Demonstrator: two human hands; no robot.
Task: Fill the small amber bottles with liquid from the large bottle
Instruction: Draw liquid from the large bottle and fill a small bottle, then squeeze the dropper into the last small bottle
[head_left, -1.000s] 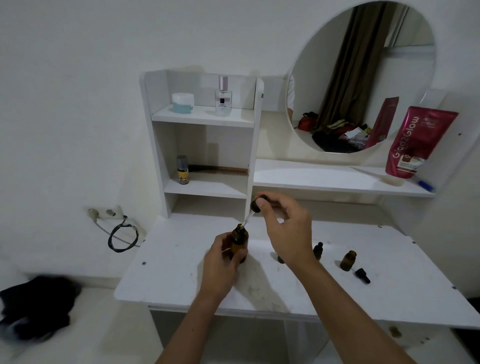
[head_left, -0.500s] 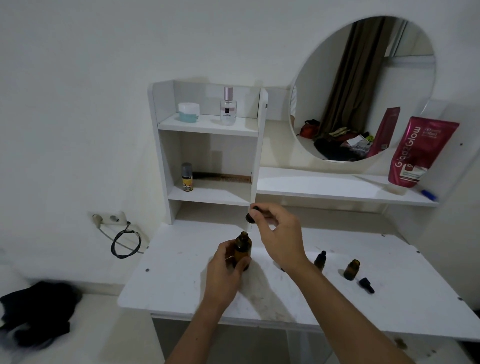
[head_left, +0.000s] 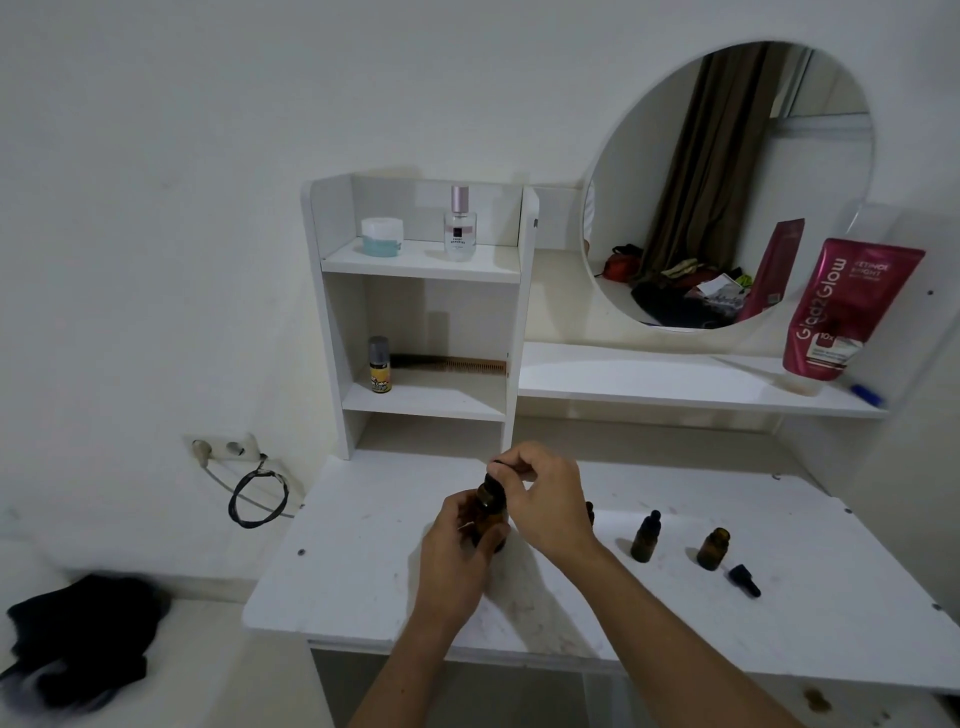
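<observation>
White laminate desk (head_left: 675, 613), lower centre. Large amber glass bottle (head_left: 491, 522) upright at frame centre, left hand (head_left: 457, 551) wrapped round its body. Right hand (head_left: 545, 499) pinches black dropper cap (head_left: 493, 480) at its neck. Right of centre: small capped amber bottle (head_left: 645, 538), small open amber bottle (head_left: 712, 548); contents unreadable.

amber bottles (head_left: 712, 548) on a white table (head_left: 363, 571), magenta tube (head_left: 847, 312), black cloth (head_left: 78, 634).
</observation>
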